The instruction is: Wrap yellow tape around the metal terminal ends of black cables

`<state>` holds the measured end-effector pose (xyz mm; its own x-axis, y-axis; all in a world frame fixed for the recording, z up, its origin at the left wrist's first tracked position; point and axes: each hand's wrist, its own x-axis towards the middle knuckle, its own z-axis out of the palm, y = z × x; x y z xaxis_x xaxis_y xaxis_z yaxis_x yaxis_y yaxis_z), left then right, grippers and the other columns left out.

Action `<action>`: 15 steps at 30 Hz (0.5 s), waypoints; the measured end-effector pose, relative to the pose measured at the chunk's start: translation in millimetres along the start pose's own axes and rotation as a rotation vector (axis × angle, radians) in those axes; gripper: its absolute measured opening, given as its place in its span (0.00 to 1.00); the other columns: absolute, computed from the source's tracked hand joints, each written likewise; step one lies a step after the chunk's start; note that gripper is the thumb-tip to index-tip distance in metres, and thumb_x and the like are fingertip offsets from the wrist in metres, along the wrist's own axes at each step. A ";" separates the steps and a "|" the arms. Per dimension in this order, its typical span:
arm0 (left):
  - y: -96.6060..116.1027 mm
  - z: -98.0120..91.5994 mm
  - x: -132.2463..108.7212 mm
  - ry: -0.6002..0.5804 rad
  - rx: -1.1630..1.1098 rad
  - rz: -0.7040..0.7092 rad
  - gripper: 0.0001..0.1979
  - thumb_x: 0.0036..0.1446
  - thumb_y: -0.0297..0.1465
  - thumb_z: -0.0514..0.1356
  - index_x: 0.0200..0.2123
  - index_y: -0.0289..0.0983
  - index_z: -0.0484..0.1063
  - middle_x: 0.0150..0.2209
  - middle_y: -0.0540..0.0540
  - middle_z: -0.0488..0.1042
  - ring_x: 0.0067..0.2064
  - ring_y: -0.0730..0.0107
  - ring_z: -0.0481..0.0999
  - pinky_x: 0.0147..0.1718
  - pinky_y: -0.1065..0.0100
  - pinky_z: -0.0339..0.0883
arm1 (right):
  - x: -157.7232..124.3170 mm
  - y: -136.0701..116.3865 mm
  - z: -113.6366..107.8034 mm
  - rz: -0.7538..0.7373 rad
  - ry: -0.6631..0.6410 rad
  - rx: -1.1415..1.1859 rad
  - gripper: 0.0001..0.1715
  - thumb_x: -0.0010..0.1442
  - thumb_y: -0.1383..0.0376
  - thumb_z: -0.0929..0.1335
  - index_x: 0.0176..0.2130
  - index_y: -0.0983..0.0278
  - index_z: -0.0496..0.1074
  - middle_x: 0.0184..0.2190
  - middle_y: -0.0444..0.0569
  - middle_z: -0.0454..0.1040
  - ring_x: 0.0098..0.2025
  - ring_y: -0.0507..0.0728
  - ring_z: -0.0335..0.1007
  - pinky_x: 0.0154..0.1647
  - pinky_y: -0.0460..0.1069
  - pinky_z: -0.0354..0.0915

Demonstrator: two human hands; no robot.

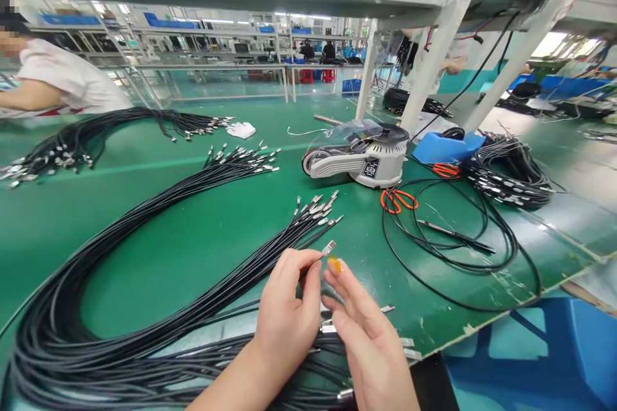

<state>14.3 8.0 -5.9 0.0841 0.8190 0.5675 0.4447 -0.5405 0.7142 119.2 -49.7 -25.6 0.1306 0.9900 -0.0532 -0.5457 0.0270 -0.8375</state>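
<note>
Two hands (292,305), one silver-tipped cable (329,248)

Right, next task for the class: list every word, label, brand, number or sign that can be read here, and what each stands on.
No text reads clearly.
Dark label on the pale machine: a light round emblem and small marks, too small and blurred to read.
Metal connector at the left hand: no lettering discernible.
Yellow piece at the right hand: no lettering discernible.
</note>
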 end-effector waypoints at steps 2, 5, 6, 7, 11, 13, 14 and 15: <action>0.0 -0.9 -0.4 -0.006 -0.004 0.035 0.08 0.58 0.20 0.55 0.37 0.39 0.67 0.31 0.51 0.69 0.32 0.76 0.70 0.31 0.74 0.68 | -1.6 -0.5 1.9 -0.016 -0.010 0.009 0.23 0.58 0.60 0.70 0.54 0.51 0.70 0.58 0.46 0.67 0.60 0.61 0.61 0.59 0.57 0.61; 0.0 -1.9 -1.1 -0.007 -0.032 0.080 0.10 0.58 0.19 0.54 0.37 0.39 0.68 0.31 0.51 0.67 0.32 0.76 0.70 0.30 0.73 0.68 | -3.5 -0.8 8.0 -0.025 -0.016 0.053 0.23 0.58 0.61 0.69 0.54 0.52 0.71 0.58 0.47 0.67 0.59 0.62 0.64 0.58 0.56 0.63; 0.4 -2.1 -1.3 -0.003 -0.049 0.087 0.10 0.58 0.19 0.54 0.37 0.39 0.68 0.31 0.50 0.67 0.32 0.76 0.70 0.29 0.73 0.69 | -3.6 -0.9 10.4 -0.024 -0.016 0.067 0.23 0.58 0.62 0.69 0.53 0.53 0.71 0.58 0.47 0.67 0.59 0.62 0.64 0.57 0.56 0.64; 1.1 -2.2 -1.3 0.003 -0.067 0.089 0.11 0.58 0.18 0.54 0.37 0.39 0.69 0.32 0.50 0.67 0.32 0.76 0.71 0.29 0.74 0.69 | -3.6 -1.1 12.6 -0.022 -0.014 0.077 0.22 0.58 0.62 0.69 0.53 0.53 0.71 0.58 0.47 0.67 0.59 0.62 0.63 0.57 0.56 0.65; 6.2 -2.5 -0.2 0.014 -0.111 0.075 0.12 0.58 0.18 0.54 0.37 0.40 0.70 0.32 0.51 0.68 0.32 0.77 0.73 0.28 0.75 0.71 | -2.2 -2.3 16.7 0.002 0.000 0.072 0.22 0.58 0.63 0.69 0.53 0.52 0.71 0.57 0.46 0.68 0.58 0.61 0.64 0.58 0.56 0.64; 8.6 -2.7 0.7 0.013 -0.105 0.079 0.13 0.58 0.18 0.54 0.37 0.41 0.71 0.32 0.51 0.69 0.32 0.77 0.74 0.29 0.74 0.72 | -1.6 -3.0 16.9 0.008 0.007 0.073 0.22 0.58 0.63 0.69 0.53 0.53 0.71 0.56 0.47 0.69 0.57 0.61 0.66 0.58 0.57 0.63; 9.3 -2.8 1.2 0.013 -0.097 0.087 0.13 0.58 0.18 0.53 0.38 0.41 0.72 0.32 0.51 0.69 0.31 0.77 0.74 0.30 0.74 0.72 | -1.4 -3.5 16.9 0.009 0.010 0.075 0.22 0.57 0.63 0.69 0.53 0.53 0.72 0.57 0.47 0.69 0.57 0.61 0.66 0.58 0.57 0.64; 9.8 -3.0 1.7 0.015 -0.086 0.098 0.13 0.58 0.18 0.53 0.38 0.41 0.72 0.32 0.50 0.69 0.31 0.77 0.74 0.30 0.74 0.73 | -1.3 -3.9 17.0 0.008 0.012 0.078 0.22 0.57 0.63 0.70 0.53 0.53 0.72 0.57 0.47 0.69 0.57 0.61 0.66 0.57 0.57 0.64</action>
<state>16.1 3.5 3.2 0.1093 0.7590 0.6419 0.3571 -0.6326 0.6873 107.1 -48.8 -13.0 0.1361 0.9885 -0.0667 -0.6096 0.0305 -0.7921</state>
